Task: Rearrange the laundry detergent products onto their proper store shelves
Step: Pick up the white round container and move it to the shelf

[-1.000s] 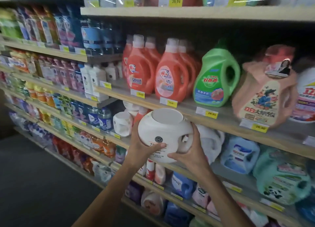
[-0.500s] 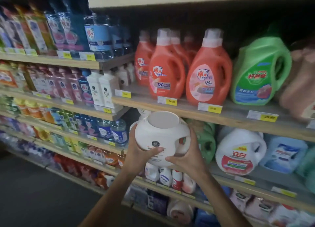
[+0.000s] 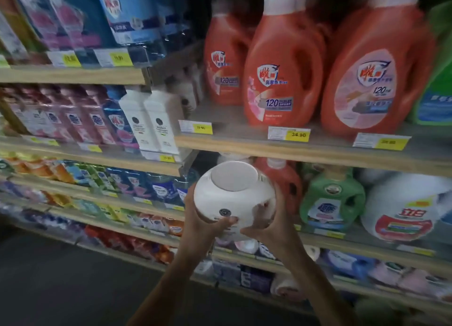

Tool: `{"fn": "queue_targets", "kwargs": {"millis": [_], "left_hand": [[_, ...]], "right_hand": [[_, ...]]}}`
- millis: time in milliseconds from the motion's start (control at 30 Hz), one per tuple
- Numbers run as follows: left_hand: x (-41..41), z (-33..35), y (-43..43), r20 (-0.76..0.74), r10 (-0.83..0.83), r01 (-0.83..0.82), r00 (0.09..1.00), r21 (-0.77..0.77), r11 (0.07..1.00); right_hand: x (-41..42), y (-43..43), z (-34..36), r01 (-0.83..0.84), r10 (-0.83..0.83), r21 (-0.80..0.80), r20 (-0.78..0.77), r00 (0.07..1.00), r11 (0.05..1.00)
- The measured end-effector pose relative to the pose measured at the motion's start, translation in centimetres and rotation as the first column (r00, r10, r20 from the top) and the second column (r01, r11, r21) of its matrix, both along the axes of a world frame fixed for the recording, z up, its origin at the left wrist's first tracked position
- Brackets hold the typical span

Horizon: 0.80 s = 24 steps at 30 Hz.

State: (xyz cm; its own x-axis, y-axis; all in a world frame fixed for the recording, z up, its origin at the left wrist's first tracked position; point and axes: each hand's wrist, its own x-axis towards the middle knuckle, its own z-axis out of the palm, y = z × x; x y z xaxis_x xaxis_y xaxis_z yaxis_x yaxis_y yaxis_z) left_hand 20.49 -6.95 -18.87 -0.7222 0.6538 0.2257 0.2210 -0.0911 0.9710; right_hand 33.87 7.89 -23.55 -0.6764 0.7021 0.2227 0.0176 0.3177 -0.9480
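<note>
Item: white round detergent tub (image 3: 232, 196), flat lid facing us, small dark round emblem low on its front. We hold it in mid-air in front of the shelving, below the wooden shelf edge (image 3: 305, 154) that carries the yellow price tags (image 3: 298, 135).

Grip: our left hand (image 3: 203, 218) is clamped on the tub at its 8 o'clock side, thumb lying across the lower front; our right hand (image 3: 271, 223) is clamped at its 4 o'clock side, fingers wrapped over the flank.

Surroundings, by clock from the tub:
- 12 to 2 o'clock: three orange jugs (image 3: 281, 81) with white caps, upright on the shelf above
- 3 o'clock: a green jug (image 3: 332, 198), then a large white jug (image 3: 403, 210) with a red label
- 10 o'clock: two white rectangular bottles (image 3: 149, 122) side by side
- 9 o'clock: rows of small pouches, blurred
</note>
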Motion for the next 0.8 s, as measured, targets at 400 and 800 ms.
{"fn": "queue_targets", "kwargs": {"millis": [400, 800], "left_hand": [[-8.8, -4.5, 4.0, 0.022, -0.163, 0.164, 0.986, -0.015, 0.986], [-15.7, -6.5, 8.7, 0.013, -0.259, 0.257, 0.966, 0.1, 0.961]], "right_hand": [[-5.9, 1.5, -2.8, 0.138, -0.14, 0.026, 0.055, 0.989, 0.99], [-12.0, 4.9, -3.6, 0.244, -0.245, 0.14, -0.012, 0.97, 0.96]]}}
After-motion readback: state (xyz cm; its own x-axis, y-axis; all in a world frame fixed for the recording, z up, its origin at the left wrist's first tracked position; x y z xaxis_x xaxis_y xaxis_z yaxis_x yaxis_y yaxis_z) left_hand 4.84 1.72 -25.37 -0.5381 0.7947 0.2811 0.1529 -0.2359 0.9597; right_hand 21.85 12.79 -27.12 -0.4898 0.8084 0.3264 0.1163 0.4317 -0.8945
